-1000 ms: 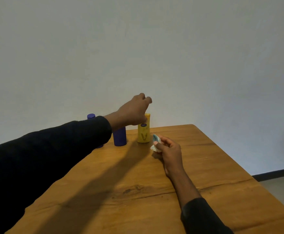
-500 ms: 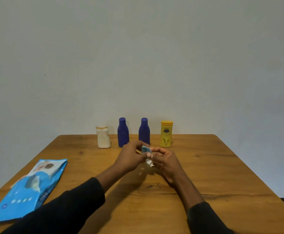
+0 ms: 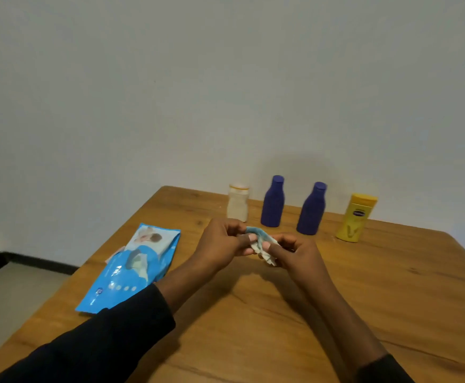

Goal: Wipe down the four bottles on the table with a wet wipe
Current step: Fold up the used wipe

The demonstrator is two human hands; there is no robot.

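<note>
Ops: Left hand (image 3: 220, 241) has come back off the top of the yellow bottle (image 3: 357, 217) since 1 s ago and now meets the right hand (image 3: 297, 252) mid-table. View swung left too, so the bottles sit right of centre.
Eng: Grip?
Ops: Both hands pinch one wet wipe (image 3: 261, 243). It's crumpled, white with a blue patch, held over the table (image 3: 253, 327) in front of the bottle row.
Eng: Count.
Ops: Four bottles, upright, one row near the far edge, none touching: 1 white bottle (image 3: 238, 203), left blue bottle (image 3: 272, 203), right blue bottle (image 3: 311, 210), 1 yellow. Plus 1 blue wipe pack (image 3: 134, 266) lying flat, left of the left hand.
Eng: Any text?
Ops: Yellow one has a dark oval logo and a V-like mark, lettering too small to read. Pack shows a printed picture and a row of white dots, no legible words. Blue ones look plain.
</note>
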